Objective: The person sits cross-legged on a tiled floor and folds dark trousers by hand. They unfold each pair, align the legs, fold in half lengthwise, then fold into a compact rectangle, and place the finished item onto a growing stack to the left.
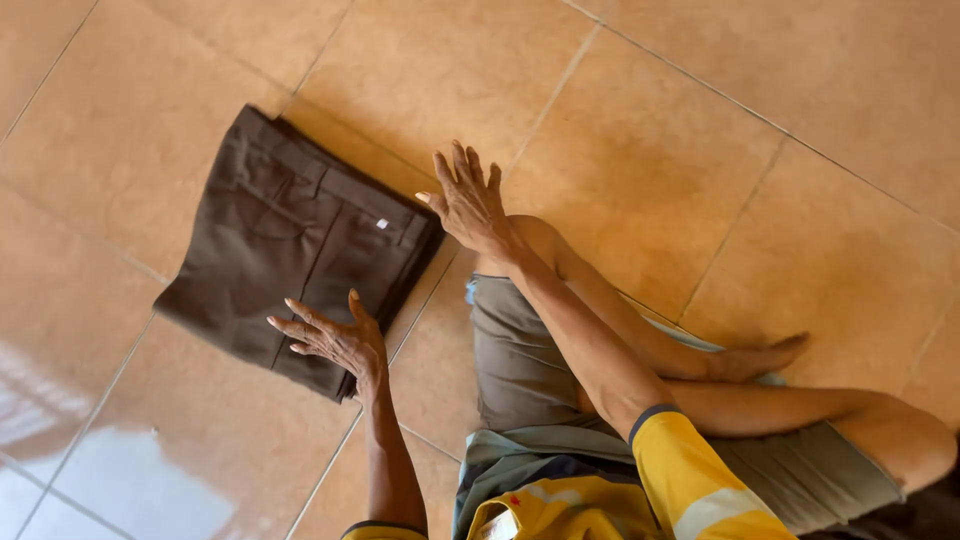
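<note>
1. Folded dark brown trousers (290,245) lay flat on the tan tiled floor (700,130), upper left of centre, set at an angle to the grout lines; waistband edge faced the upper right w/ a small white tag near it.
2. Left hand (335,340) was spread open, fingers fanned, over the lower right corner of the trousers — released, grasping nothing. Couldn't tell whether palm pressed the cloth or hovered just above it.
3. Right hand (468,203) was also open w/ fingers splayed, just beside the trousers' right corner, above the floor; not holding anything. Contact w/ the cloth edge was hard to make out.
4. Person sat cross-legged on the floor — grey shorts (520,360) and bare legs (700,375) showed, one foot tucked to the right.
5. Yellow sleeves (690,480) w/ dark cuffs were cut off by the bottom edge; upper arms and body were out of frame.
6. Inner layers of the fold were hidden, so the no. of folds wasn't readable.
7. Bottom left floor was washed out by glare; tile detail was lost there.
</note>
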